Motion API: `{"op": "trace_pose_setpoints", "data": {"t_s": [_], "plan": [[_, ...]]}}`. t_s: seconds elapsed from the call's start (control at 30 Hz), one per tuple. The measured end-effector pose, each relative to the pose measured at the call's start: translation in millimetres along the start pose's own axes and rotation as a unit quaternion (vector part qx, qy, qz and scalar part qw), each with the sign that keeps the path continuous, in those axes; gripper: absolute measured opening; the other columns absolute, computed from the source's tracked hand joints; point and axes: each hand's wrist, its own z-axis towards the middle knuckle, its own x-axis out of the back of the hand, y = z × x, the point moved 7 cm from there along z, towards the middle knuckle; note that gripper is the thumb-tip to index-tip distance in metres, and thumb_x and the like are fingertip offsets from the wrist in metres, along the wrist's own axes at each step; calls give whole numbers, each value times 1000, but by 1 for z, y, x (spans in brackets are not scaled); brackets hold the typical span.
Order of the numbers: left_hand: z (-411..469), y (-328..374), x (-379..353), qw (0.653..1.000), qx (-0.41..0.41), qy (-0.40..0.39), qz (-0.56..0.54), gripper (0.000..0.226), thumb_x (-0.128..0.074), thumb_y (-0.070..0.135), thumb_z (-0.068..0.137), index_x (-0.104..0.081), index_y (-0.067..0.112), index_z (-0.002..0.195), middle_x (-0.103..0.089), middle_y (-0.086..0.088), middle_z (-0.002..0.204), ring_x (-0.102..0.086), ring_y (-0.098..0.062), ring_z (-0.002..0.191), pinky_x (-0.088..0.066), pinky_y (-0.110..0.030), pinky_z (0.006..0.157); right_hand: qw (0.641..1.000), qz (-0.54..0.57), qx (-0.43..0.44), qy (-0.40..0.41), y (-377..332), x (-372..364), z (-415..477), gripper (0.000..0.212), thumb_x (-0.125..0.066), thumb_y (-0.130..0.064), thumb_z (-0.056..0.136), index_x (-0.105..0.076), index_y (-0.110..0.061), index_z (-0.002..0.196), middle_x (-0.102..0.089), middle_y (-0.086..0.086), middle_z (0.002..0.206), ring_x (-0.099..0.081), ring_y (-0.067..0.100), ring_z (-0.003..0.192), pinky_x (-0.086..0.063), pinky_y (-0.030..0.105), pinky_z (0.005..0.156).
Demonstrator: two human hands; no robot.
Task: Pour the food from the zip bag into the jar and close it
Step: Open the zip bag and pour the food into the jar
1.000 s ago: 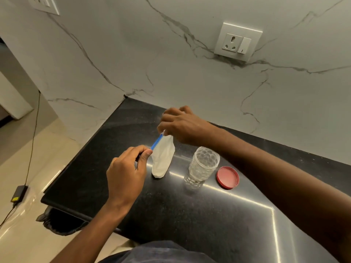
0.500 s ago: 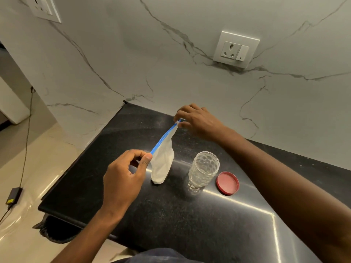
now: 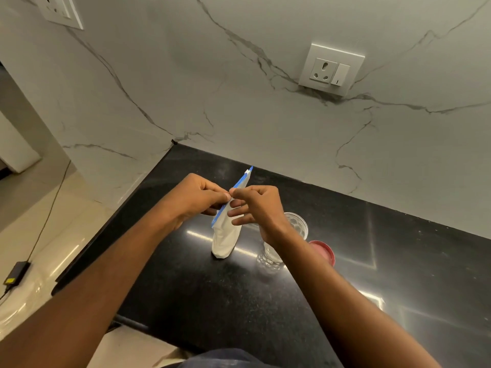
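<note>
worktop [image 3: 239, 314]: black polished stone against a white veined wall; it carries the bag's bottom, the jar and the lid.
hands: a second ago they were apart, one at each end of the blue zip strip, the right hand running along it toward the far end. now both have come together at the middle of the strip.
left hand [image 3: 194, 197]: its grip is pinched, thumb and forefinger on the near lip of the zip bag.
right hand [image 3: 255, 205]: its grip is pinched on the opposite lip, fingertip to fingertip with the left; the lower three fingers are spread loose against the bag's side.
zip bag [image 3: 225, 240]: white, upright, its bottom resting on the worktop just left of the jar; the blue zip strip [image 3: 243, 180] slants up and away, with the slider at its far tip.
jar [image 3: 295, 227]: clear dimpled glass, standing open, partly behind the right wrist; no food shows inside.
lid [image 3: 322, 251]: red, lying flat just right of the jar, off it.
meaning: the zip looks run through, and the hands seem set to pull the mouth apart. pouring and closing are not yet done.
watch: whether the mouth is actually parted cannot be told here.
</note>
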Motion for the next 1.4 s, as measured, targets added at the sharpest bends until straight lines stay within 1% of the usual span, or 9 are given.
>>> {"op": "trace_pose_setpoints", "data": {"t_s": [0.13,0.33,0.5,0.57,0.73,0.9,1.03,1.23,1.4], "plan": [[0,-8,4,1000,12,17,22,11,-76,14,94,-81,20,86,-80,0,85,-79,-8,72,-58,-15,57,1000,10,-18,4,5,0,2,17,-69,-16,97,-76,-1,98,-78,14,81,-79,26,65,-63,31,57],[-4,4,32,958,-76,157,227,2,-79,19,90,-80,22,90,-67,17,74,-66,1,66,-42,-5,50,998,-29,47,40,1,16,-10,17,-72,-16,94,-71,-1,84,-75,12,64,-74,27,52,-62,33,50],[-10,26,38,928,-120,185,301,13,-78,14,82,-72,25,81,-67,7,76,-64,-8,67,-50,-26,59,993,-46,93,59,-3,26,-22,14,-72,-11,91,-68,-4,80,-74,12,61,-74,28,50,-63,36,51],[-12,42,22,937,-136,141,290,10,-80,29,88,-74,28,79,-69,10,71,-65,-5,65,-50,-25,57,991,-49,109,55,-4,24,-25,11,-71,-11,91,-69,-5,82,-75,12,64,-75,28,53,-63,36,52],[6,56,-24,962,-18,33,272,68,-46,60,104,-75,3,79,-77,-12,73,-77,-28,70,-63,-40,66,987,-51,144,49,-5,12,-33,13,-68,-18,98,-71,-8,89,-77,6,68,-76,21,55,-64,32,54],[30,57,-46,954,4,8,300,46,-58,45,105,-64,12,72,-61,-4,64,-57,-12,55,-43,-23,58,981,-73,174,48,-7,4,-40,12,-62,-15,103,-72,-9,100,-77,2,74,-77,18,60,-66,36,58],[34,60,-39,961,-36,62,265,36,-62,29,105,-71,6,78,-60,-6,67,-54,-15,60,-46,-25,62,977,-92,186,43,-12,9,-40,10,-62,-17,104,-72,-15,105,-77,3,87,-77,17,70,-64,29,62],[17,106,-26,957,-152,90,231,40,-60,39,105,-76,9,84,-71,-7,77,-64,-16,61,-47,-27,55,965,-12,212,153,-15,75,-39,7,-67,-21,101,-72,-17,99,-75,2,90,-74,20,80,-62,29,66],[6,180,-35,938,-261,115,198,40,-61,38,105,-78,7,87,-73,-13,76,-65,-21,61,-49,-35,58,963,32,113,241,-1,129,-23,12,-61,-32,104,-71,-32,98,-74,-8,96,-72,18,99,-62,29,73]]}}
